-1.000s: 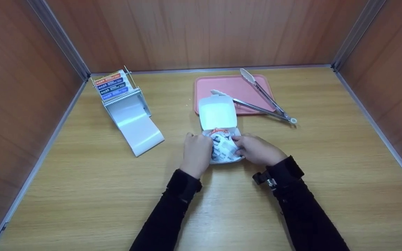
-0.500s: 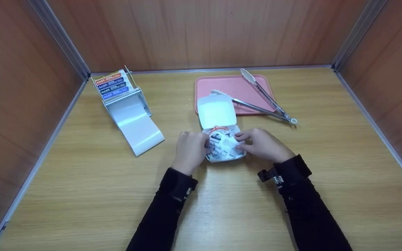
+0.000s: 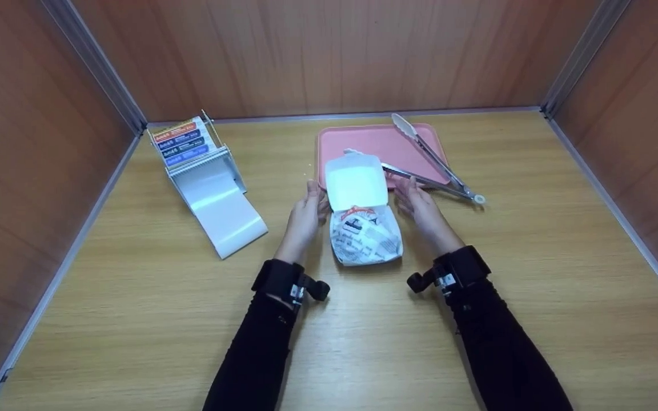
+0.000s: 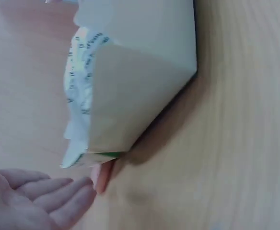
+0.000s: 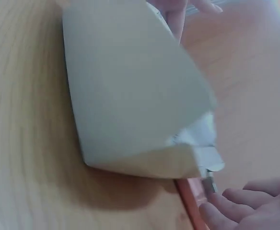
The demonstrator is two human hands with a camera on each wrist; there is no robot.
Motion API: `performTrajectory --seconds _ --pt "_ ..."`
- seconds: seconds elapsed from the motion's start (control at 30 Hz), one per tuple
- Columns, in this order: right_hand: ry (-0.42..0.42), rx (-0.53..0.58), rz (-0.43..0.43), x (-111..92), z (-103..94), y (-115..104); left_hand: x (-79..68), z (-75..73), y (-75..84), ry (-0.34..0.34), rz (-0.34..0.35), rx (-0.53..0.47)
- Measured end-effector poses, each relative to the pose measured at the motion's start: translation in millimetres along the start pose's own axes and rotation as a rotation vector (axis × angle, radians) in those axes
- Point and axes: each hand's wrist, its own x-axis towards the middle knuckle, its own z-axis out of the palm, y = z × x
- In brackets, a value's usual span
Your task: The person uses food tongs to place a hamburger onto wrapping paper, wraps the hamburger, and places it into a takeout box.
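In the head view a white clamshell burger box (image 3: pixel 356 185) stands with its lid raised and tipped back over the tray's near edge. Inside its base lies a bundle wrapped in printed paper (image 3: pixel 366 237). Beside the box's left side my left hand (image 3: pixel 306 212) has its fingers extended, holding nothing. Opposite it, at the right of the lid, my right hand (image 3: pixel 420 208) is likewise spread and free of any object. Both wrist views show the box's pale side wall (image 4: pixel 140 81), with straight fingers (image 5: pixel 240 206) near its hinge end.
A pink tray (image 3: pixel 334 137) lies behind the box. Metal tongs (image 3: pixel 443 165) rest across it, handle end out to the right. At the left stands a dispenser (image 3: pixel 189 145) with a labelled top and a white strip (image 3: pixel 226 214) running from it. Wooden panels enclose the table.
Both hands have let go of the wrapped bundle and moved forward to either side of the raised lid, fingers now straightened. Wrapper and box have stayed nearly in place.
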Motion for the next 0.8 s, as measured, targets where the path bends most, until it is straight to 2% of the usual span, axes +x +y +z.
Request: performTrajectory --seconds 0.07,0.13,0.23,0.5,0.7,0.8 --pt "-0.040 0.041 0.016 2.9 4.5 3.9 4.1 2.0 -4.9 -0.048 -0.005 -0.110" --pt "-0.051 0.046 0.031 3.0 7.8 6.4 5.9 3.5 -8.0 -0.087 0.019 -0.133" --pt "-0.058 0.053 0.014 3.1 10.4 7.6 5.8 4.8 -9.0 -0.114 0.043 -0.125" --pt "-0.051 0.063 -0.063 -1.9 14.1 2.7 1.4 3.0 -8.6 -0.123 0.115 -0.068" --pt "-0.043 0.031 -0.118 -7.2 11.5 -1.4 -3.5 2.0 -7.9 -0.126 0.132 -0.025" --pt "-0.033 0.021 -0.140 -9.2 10.1 -0.8 -4.7 0.3 -9.2 -0.133 0.177 -0.023"
